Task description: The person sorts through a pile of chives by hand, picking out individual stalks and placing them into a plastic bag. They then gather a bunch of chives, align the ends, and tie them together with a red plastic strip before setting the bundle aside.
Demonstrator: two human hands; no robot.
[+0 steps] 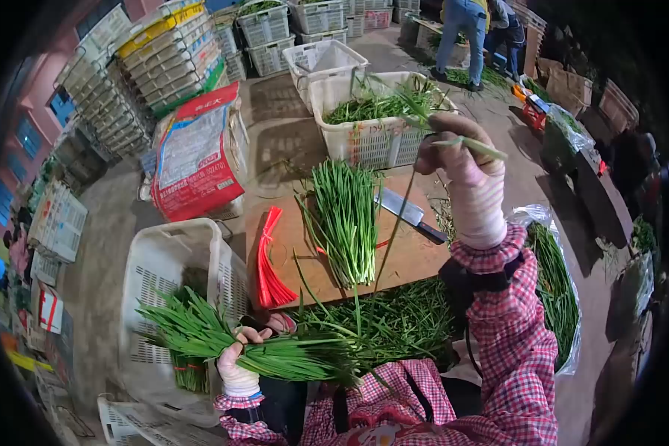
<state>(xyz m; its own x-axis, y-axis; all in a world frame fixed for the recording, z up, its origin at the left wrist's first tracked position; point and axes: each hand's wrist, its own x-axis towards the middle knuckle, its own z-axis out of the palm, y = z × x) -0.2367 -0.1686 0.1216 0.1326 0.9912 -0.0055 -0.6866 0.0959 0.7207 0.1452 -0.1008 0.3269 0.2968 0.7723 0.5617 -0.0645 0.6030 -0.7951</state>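
Note:
My left hand [238, 357], low and left of centre, is closed round a bunch of long green leafy stalks [290, 357]. My right hand [464, 152] is raised at the upper right, its fingers closed on a few loose stalks [485, 149]. Both hands wear pale wrappings. On the wooden board [416, 264] lies a larger bunch of green stalks [343, 215]. Right of that bunch is a knife [410, 215] with a black handle, and to its left are red ties [270, 264]. Loose greens [394, 327] lie between the board and my lap.
A white crate [143, 256] stands at the left, holding tied greens. Beyond the board is another crate [383, 145] with greens, beside a red and white sack [197, 156]. Bagged stalks [554, 290] lie at the right. Two people [464, 33] are at the back.

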